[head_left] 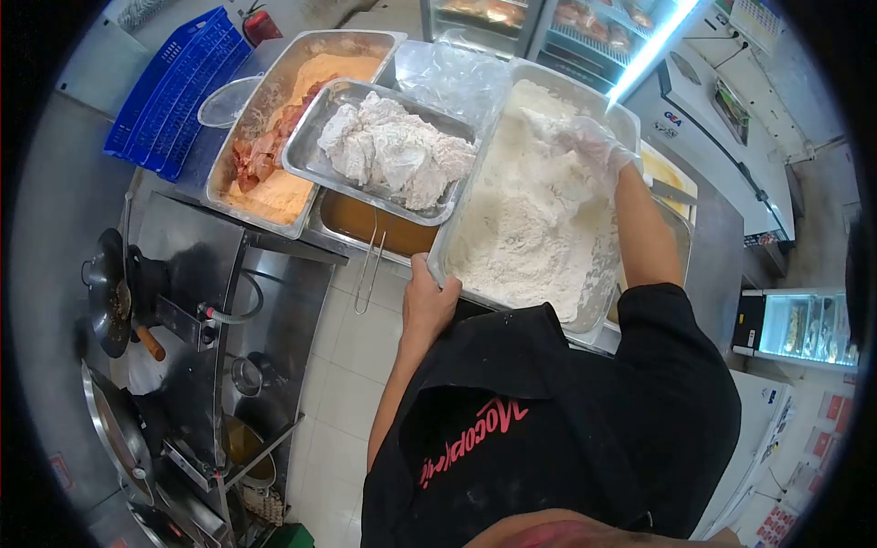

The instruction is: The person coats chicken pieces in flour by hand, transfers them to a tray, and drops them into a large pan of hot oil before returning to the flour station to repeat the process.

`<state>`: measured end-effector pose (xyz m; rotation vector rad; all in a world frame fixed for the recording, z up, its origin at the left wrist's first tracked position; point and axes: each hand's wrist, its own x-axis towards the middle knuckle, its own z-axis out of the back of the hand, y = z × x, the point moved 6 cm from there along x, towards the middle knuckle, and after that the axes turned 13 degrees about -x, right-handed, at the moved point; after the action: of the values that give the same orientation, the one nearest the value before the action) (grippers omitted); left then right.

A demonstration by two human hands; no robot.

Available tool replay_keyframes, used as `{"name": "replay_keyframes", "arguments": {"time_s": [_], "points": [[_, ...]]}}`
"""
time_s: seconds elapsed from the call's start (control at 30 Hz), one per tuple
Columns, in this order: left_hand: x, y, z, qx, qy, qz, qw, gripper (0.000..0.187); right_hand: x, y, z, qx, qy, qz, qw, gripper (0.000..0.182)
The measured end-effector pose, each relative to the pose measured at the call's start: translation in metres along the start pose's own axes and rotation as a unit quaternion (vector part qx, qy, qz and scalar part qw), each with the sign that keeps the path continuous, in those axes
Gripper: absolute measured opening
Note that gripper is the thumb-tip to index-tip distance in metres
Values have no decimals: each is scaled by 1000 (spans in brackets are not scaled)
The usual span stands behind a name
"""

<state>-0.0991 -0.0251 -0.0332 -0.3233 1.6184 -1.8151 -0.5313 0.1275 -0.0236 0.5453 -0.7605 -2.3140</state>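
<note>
A large metal tray (444, 239) of white flour (539, 228) lies in front of me. At its near left corner, my left hand (427, 300) is bare and closed on the rim. My right hand (594, 146), in a clear plastic glove dusted white, reaches into the far right part of the tray. Flour and the glove hide its fingertips, so I cannot tell what they hold. Left of the flour, a smaller metal tray (301, 155) carries flour-coated meat pieces (397, 151). It rests across a pan of brown liquid (365, 222), where a wire-handled tool (370, 274) leans.
Farther left, a deep pan (216, 194) holds orange powder and raw meat (260, 157). A knife (674, 190) lies right of the flour tray. Behind are a blue crate (174, 96) and a plastic bag (454, 78). A wok (110, 292) sits on the stove at left.
</note>
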Motion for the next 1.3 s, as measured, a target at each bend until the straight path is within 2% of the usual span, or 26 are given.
{"name": "replay_keyframes", "arguments": {"time_s": [0.07, 0.1, 0.13, 0.17, 0.23, 0.27, 0.33, 0.37, 0.4, 0.43, 0.47, 0.53, 0.67, 0.73, 0.77, 0.83, 0.87, 0.9, 0.93, 0.97, 1.03, 1.07, 1.1, 1.13, 1.17, 1.3], "points": [[0, -2, -1, -1, 2, 5, 1000, 47, -6, -1, -11, 35, -5, 14, 999, 30], [-1, -3, 0, 5, 3, 14, 1000, 47, -9, -6, -9, -193, -69, -43, 978, 27], [-1, -4, 0, 11, 2, 22, 1000, 46, -9, -4, -4, -409, -129, -96, 898, 24], [0, -2, 0, 10, 1, 21, 1000, 46, -8, -2, -5, -410, -130, -94, 898, 24], [1, 0, 0, -1, -4, -2, 1000, 46, -12, 26, -9, -493, -164, -16, 854, 32], [1, 1, 0, 1, -2, -2, 1000, 46, -12, 34, -16, -491, -164, -19, 855, 32], [0, -1, 0, -3, 0, 4, 1000, 47, -16, 73, -31, -298, -207, 139, 921, 29], [0, -1, -1, -1, 5, 3, 1000, 47, -19, 90, -36, -298, -209, 134, 922, 29], [0, -1, -1, 6, 8, -6, 1000, 49, -20, 108, -51, -423, -120, 104, 892, 23], [1, 0, -1, 12, 9, -15, 1000, 51, -20, 112, -61, -537, -27, 72, 840, 17], [3, 2, -1, 12, 8, -16, 1000, 51, -17, 103, -65, -537, -29, 73, 840, 17], [2, 3, -1, 12, 4, -34, 999, 52, -18, 94, -86, -621, -45, 177, 762, 30], [0, 1, -1, 3, 9, -18, 1000, 52, -37, 92, -102, -633, -9, 197, 749, 29], [2, 2, -1, 14, 10, -17, 1000, 50, -52, 94, -95, -469, -66, 224, 852, 22], [3, 3, 0, 12, 10, -16, 1000, 50, -54, 92, -93, -470, -65, 224, 851, 22], [1, 1, -1, 18, 5, -20, 1000, 49, -67, 92, -63, -390, -97, 120, 908, 25], [0, 1, -2, 17, 12, -18, 1000, 49, -78, 97, -50, -391, -94, 113, 908, 25], [0, 1, -2, 10, 9, -24, 1000, 49, -89, 95, -35, -212, -53, 46, 975, 25], [1, 1, -1, 2, 5, -30, 1000, 50, -100, 90, -26, -23, -13, -23, 999, 25], [1, 2, -2, 0, 12, -28, 1000, 50, -114, 90, -19, -26, -14, -30, 999, 25], [2, 2, -1, 7, 5, -36, 999, 51, -143, 92, 4, 119, -117, 28, 985, 27], [3, 3, -2, 4, 10, -33, 999, 51, -152, 73, 2, 154, -107, 0, 982, 26], [3, 2, -2, 6, 8, -34, 999, 51, -159, 62, 4, 151, -108, -6, 983, 26], [2, 3, -1, 8, 6, -35, 999, 52, -163, 55, 3, -109, -78, -13, 991, 26], [0, 6, -2, 7, 12, -32, 999, 52, -168, 47, -2, -360, -39, -20, 932, 26], [6, 6, -3, 1, 11, -38, 999, 52, -190, 69, 8, -279, -82, -56, 955, 27]]}}
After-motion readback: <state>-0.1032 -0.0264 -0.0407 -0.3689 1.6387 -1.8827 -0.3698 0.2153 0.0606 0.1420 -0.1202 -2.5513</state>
